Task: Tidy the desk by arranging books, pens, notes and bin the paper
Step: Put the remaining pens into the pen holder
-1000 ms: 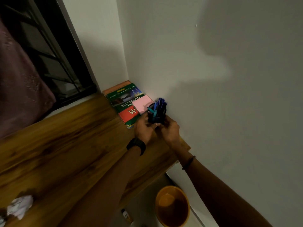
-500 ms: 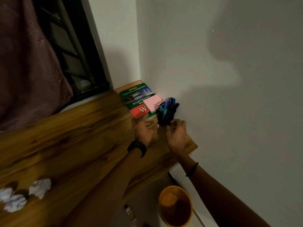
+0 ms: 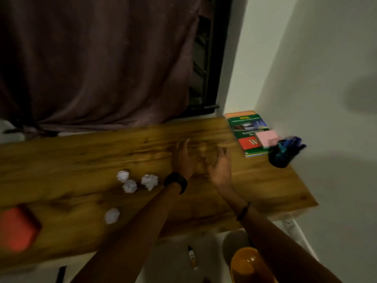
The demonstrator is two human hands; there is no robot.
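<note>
A stack of books (image 3: 245, 127) lies in the desk's far right corner, with a pink pad of notes (image 3: 267, 138) on top. Beside it against the wall stands a dark pen holder (image 3: 280, 156) full of blue pens. Several crumpled white paper balls (image 3: 150, 181) lie on the wooden desk (image 3: 81, 158), left of my arms. My left hand (image 3: 182, 158) and my right hand (image 3: 221, 165) hover over the desk's middle, empty, fingers loosely spread. The orange bin (image 3: 247, 266) stands on the floor under my right forearm.
A red object (image 3: 17, 229) rests blurred at the desk's near left edge. A dark curtain (image 3: 98, 58) hangs behind the desk, with a window grille to its right. A small bottle (image 3: 192, 258) lies on the floor by the bin. White walls close in the right side.
Both hands have let go of the pen holder and drawn back left to the desk's middle. The view has swung left, which brings in more paper balls and the red object.
</note>
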